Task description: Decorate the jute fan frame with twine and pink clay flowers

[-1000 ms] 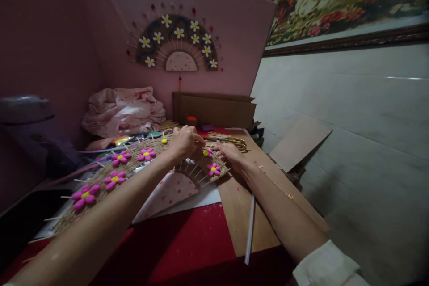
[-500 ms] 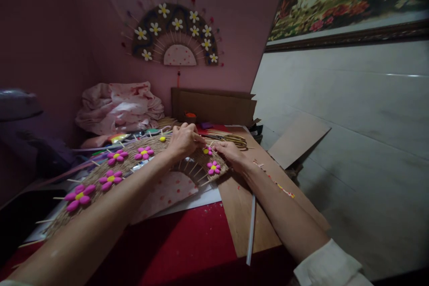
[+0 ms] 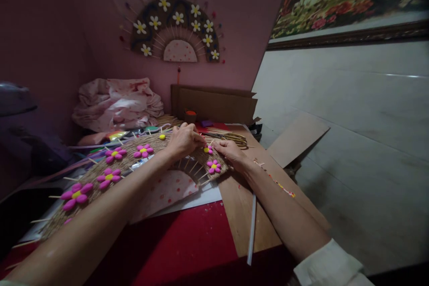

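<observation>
A fan-shaped craft piece wrapped in brown twine point(image 3: 157, 144) lies across the table, with thin sticks along its outer edge and a pale dotted half-circle point(image 3: 167, 187) at its centre. Pink clay flowers point(image 3: 109, 178) with yellow middles sit on the twine, and a lone yellow disc point(image 3: 162, 136) is near the top. My left hand point(image 3: 185, 140) bends over the right part of the band, its fingertips closed beside a small pink flower point(image 3: 208, 149); what they pinch is hidden. Opposite it, my right hand point(image 3: 231, 153) has its fingers pinched on the fan's outer edge.
Gold-handled scissors point(image 3: 236, 137) lie behind my right hand. A white glue stick point(image 3: 252, 232) rests on the wooden board point(image 3: 241, 219). Pink cloth point(image 3: 117, 103) is heaped at the back left, next to a cardboard strip point(image 3: 214, 105). A finished fan point(image 3: 179, 18) hangs on the wall.
The view has shifted slightly, and the left part of the fan appears a little further left and higher. Both hands stay at the same small flower with almost no movement.
</observation>
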Demonstrator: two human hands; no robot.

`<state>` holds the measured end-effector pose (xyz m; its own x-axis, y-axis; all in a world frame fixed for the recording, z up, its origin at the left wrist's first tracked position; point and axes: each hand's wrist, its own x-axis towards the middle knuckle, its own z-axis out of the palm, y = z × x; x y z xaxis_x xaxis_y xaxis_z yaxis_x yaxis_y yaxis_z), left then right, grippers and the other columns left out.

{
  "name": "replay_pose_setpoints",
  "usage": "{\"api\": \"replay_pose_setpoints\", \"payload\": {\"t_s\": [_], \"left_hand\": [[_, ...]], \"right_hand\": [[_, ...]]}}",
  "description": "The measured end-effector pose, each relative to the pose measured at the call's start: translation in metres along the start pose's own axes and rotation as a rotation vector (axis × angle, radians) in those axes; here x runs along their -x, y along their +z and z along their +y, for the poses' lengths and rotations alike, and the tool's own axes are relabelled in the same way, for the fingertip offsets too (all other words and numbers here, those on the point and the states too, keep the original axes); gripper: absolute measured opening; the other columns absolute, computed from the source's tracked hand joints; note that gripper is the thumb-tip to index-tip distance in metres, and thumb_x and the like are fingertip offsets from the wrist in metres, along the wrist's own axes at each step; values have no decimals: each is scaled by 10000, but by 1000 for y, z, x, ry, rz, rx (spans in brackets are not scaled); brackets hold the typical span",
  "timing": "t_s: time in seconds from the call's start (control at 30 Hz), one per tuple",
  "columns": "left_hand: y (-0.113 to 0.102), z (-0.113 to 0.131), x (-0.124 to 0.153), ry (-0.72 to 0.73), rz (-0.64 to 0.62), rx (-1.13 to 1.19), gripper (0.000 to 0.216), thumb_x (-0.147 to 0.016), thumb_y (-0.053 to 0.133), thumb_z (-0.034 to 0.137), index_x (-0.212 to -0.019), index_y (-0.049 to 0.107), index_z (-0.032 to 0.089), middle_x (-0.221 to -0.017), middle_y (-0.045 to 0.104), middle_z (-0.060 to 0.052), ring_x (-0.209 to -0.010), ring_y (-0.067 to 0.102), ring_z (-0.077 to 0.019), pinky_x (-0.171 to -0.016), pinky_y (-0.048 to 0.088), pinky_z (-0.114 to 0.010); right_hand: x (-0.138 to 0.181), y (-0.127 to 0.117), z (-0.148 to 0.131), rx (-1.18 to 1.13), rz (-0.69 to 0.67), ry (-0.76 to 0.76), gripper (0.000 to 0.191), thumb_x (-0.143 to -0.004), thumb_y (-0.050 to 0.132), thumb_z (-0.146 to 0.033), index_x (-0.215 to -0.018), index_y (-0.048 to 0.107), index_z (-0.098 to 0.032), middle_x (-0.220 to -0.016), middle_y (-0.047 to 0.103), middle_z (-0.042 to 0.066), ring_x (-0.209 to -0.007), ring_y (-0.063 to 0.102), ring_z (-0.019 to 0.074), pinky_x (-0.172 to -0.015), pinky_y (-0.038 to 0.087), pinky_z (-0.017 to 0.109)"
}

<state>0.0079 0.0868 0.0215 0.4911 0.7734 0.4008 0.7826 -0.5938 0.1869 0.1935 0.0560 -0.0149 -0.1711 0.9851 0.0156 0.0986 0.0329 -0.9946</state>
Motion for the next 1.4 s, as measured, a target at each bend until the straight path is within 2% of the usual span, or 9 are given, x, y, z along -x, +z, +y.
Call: {"api": "replay_pose_setpoints", "payload": {"t_s": [0.2, 0.43, 0.67, 0.8, 1.03, 1.17, 1.23, 1.3, 1.4], "left_hand": [[2, -1, 2, 37, 8, -44, 225, -843, 534, 388, -856, 750, 326, -879, 577, -52, -908, 457, -232, -771, 282, -361], [-5, 1, 11, 228, -5, -233, 266, -880, 467, 335, -945, 724, 365, -914, 581, -68, -904, 434, -232, -770, 255, -384], [-13, 5, 16, 281, 17, -320, 277, -866, 444, 307, -963, 702, 279, -897, 569, -92, -901, 425, -253, -742, 255, -395], [-10, 4, 20, 319, 51, -344, 226, -794, 521, 243, -928, 698, 286, -887, 572, -83, -896, 427, -255, -748, 255, -406], [-7, 7, 23, 402, 77, -388, 178, -800, 525, 230, -847, 695, 258, -847, 592, -91, -880, 444, -262, -755, 259, -427], [-11, 9, 24, 375, 136, -397, 197, -792, 531, 207, -915, 681, 235, -843, 599, -98, -867, 455, -265, -742, 267, -431], [-12, 13, 28, 323, 180, -405, 175, -796, 526, 216, -869, 684, 214, -833, 596, -106, -861, 460, -269, -736, 275, -434], [-13, 22, 36, 283, 205, -403, 172, -800, 515, 218, -752, 679, 196, -802, 591, -109, -852, 466, -270, -728, 287, -431], [-10, 46, 55, 253, 219, -384, 179, -811, 493, 190, -758, 664, 183, -788, 600, -102, -842, 479, -266, -723, 306, -415]], "right_hand": [[0, 1, -2, 10, 6, -10, 458, -647, 655, -594, -623, 562, -146, -523, 492, -36, -448, 342, 65, -454, 210, 221], [-2, 2, -1, 30, 82, -1, 535, -742, 517, -663, -634, 592, -144, -498, 491, -26, -438, 366, 73, -459, 244, 228], [-4, 1, 2, 32, 96, -24, 553, -728, 516, -684, -634, 590, -145, -505, 506, -22, -451, 389, 75, -478, 282, 232], [-5, 1, 4, 33, 101, -38, 578, -691, 528, -715, -619, 590, -145, -509, 529, -9, -462, 425, 85, -479, 304, 231], [-6, 1, 5, 32, 103, -41, 571, -698, 529, -707, -616, 603, -147, -525, 556, 2, -483, 452, 99, -500, 317, 237], [-5, 0, 4, 30, 100, -43, 567, -696, 534, -703, -616, 600, -146, -529, 539, -6, -471, 415, 86, -491, 282, 235], [-5, 0, 3, 32, 104, -32, 571, -693, 531, -709, -620, 596, -146, -521, 522, -11, -462, 393, 82, -483, 265, 236], [-5, 0, 3, 28, 97, -22, 574, -689, 527, -715, -630, 591, -148, -522, 517, -10, -463, 393, 85, -479, 261, 237], [-6, 0, 4, 20, 77, -25, 569, -677, 533, -719, -650, 577, -153, -534, 512, -14, -470, 400, 90, -477, 260, 237]]}}
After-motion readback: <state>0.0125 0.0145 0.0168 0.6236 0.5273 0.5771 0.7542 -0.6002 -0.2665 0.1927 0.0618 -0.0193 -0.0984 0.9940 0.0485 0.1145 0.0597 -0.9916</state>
